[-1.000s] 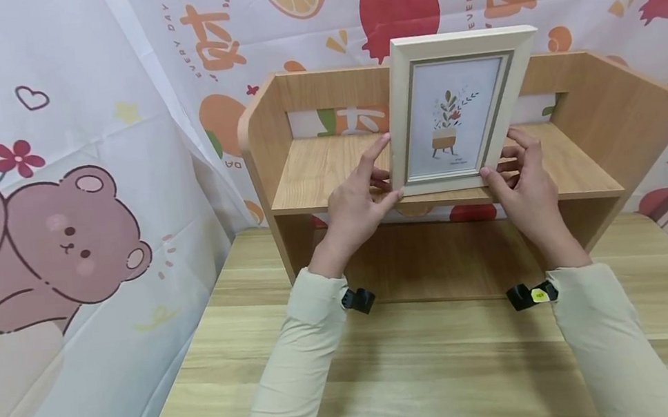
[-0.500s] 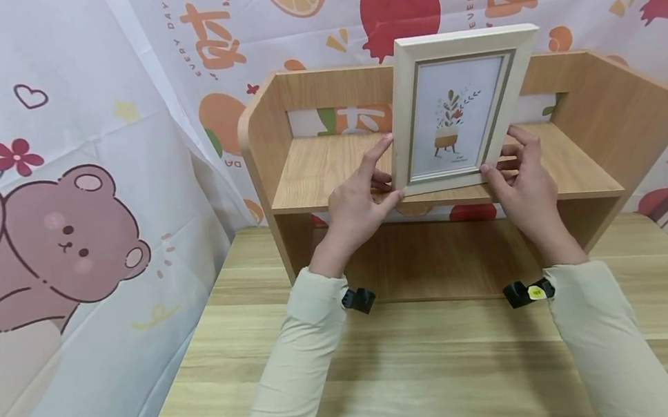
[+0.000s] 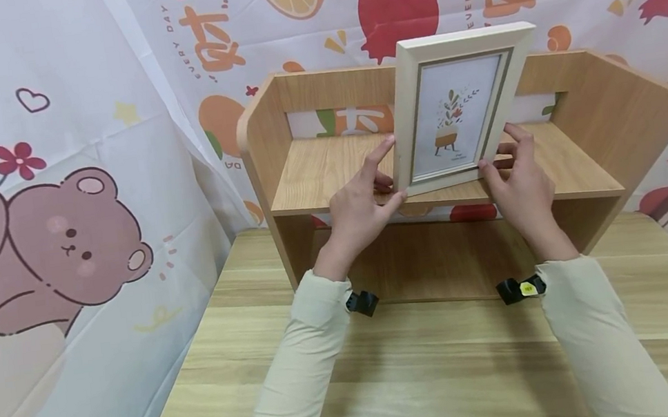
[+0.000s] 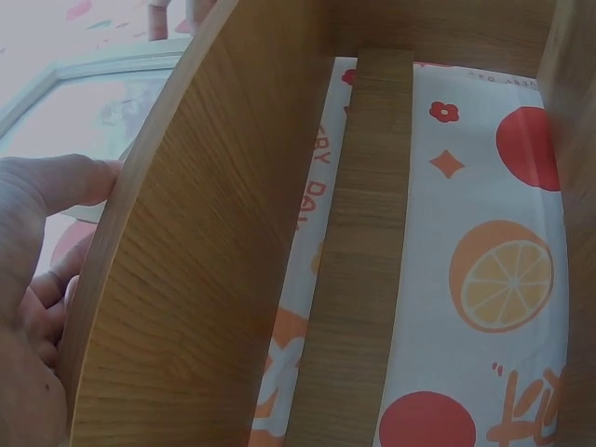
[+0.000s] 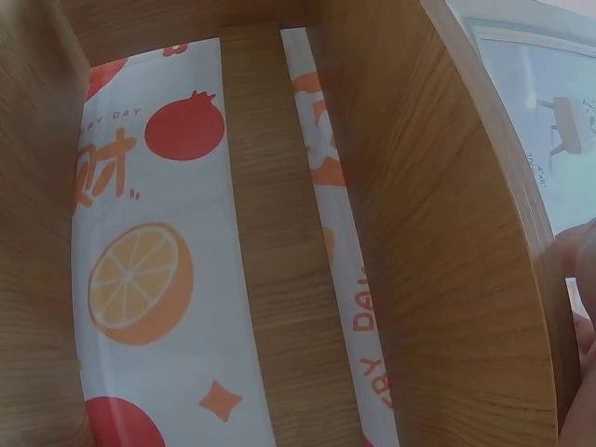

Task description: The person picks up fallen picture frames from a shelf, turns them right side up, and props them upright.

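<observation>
- Upper right of centre, head view: picture frame [image 3: 456, 110], upright, slightly turned, at the front edge of the shelf unit [image 3: 317, 176]'s top board.
- Left hand [image 3: 360, 209]: grips its lower left corner, thumb low, index finger on the side.
- Right hand [image 3: 519, 186]: pinches lower right corner, thumb on front.
- Mid-frame: unit on table [image 3: 441, 369], fruit-print cloth [image 3: 326, 42] behind.
</observation>
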Action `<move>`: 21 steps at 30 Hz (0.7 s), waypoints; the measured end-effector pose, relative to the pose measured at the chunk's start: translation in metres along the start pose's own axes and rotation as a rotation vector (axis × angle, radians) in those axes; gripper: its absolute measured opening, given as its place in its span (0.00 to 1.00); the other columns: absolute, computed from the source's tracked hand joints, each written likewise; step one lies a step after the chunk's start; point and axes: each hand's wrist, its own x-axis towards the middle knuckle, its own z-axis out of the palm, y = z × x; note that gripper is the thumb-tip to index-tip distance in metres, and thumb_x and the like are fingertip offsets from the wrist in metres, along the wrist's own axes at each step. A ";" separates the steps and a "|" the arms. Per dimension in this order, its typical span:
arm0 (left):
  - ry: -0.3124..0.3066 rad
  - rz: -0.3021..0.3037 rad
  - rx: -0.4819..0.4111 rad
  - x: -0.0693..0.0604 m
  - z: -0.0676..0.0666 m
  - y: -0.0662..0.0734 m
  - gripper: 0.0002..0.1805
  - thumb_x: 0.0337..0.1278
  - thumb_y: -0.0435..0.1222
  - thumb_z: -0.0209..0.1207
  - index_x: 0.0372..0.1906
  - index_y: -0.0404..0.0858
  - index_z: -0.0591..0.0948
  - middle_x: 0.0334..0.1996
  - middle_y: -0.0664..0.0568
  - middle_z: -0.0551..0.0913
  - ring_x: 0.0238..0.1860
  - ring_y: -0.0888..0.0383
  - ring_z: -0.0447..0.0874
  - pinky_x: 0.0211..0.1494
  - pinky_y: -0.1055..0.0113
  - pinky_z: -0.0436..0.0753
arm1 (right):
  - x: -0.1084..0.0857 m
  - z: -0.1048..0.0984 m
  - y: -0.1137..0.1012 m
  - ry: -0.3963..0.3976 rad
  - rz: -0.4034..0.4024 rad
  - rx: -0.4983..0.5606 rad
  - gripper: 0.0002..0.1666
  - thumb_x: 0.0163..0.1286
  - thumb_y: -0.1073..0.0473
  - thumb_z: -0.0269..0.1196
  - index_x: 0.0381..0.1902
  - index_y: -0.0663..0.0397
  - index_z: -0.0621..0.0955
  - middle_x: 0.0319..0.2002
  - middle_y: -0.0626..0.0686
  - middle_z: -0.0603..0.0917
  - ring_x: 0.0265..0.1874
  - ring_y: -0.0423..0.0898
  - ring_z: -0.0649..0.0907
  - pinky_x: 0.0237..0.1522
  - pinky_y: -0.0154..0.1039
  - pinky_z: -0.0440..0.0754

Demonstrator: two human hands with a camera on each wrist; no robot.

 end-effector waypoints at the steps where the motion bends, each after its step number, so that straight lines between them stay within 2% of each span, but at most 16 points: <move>1: 0.002 0.001 0.004 0.000 0.000 0.000 0.41 0.55 0.44 0.67 0.71 0.54 0.59 0.35 0.54 0.86 0.30 0.62 0.82 0.22 0.71 0.64 | 0.000 0.000 0.000 0.002 0.002 -0.002 0.36 0.73 0.48 0.52 0.72 0.40 0.51 0.59 0.64 0.76 0.55 0.63 0.80 0.54 0.60 0.67; 9: 0.013 0.015 0.042 0.000 0.000 0.001 0.41 0.53 0.45 0.67 0.70 0.55 0.58 0.34 0.56 0.85 0.26 0.63 0.77 0.22 0.72 0.62 | 0.002 0.000 -0.004 0.000 0.032 -0.008 0.36 0.74 0.47 0.52 0.73 0.37 0.50 0.61 0.62 0.76 0.56 0.62 0.79 0.53 0.60 0.63; 16: 0.009 0.008 0.050 0.000 0.003 0.002 0.41 0.53 0.45 0.68 0.69 0.56 0.58 0.34 0.58 0.86 0.29 0.63 0.82 0.21 0.71 0.62 | 0.004 0.003 -0.005 0.017 0.067 -0.020 0.35 0.74 0.49 0.52 0.73 0.34 0.51 0.62 0.59 0.76 0.57 0.60 0.79 0.51 0.56 0.61; 21: 0.007 -0.002 0.056 0.000 0.004 0.003 0.41 0.52 0.45 0.68 0.70 0.56 0.59 0.35 0.58 0.86 0.31 0.63 0.83 0.20 0.72 0.61 | 0.005 0.006 -0.006 0.049 0.069 -0.051 0.34 0.74 0.49 0.52 0.73 0.34 0.52 0.60 0.58 0.78 0.56 0.58 0.81 0.44 0.48 0.60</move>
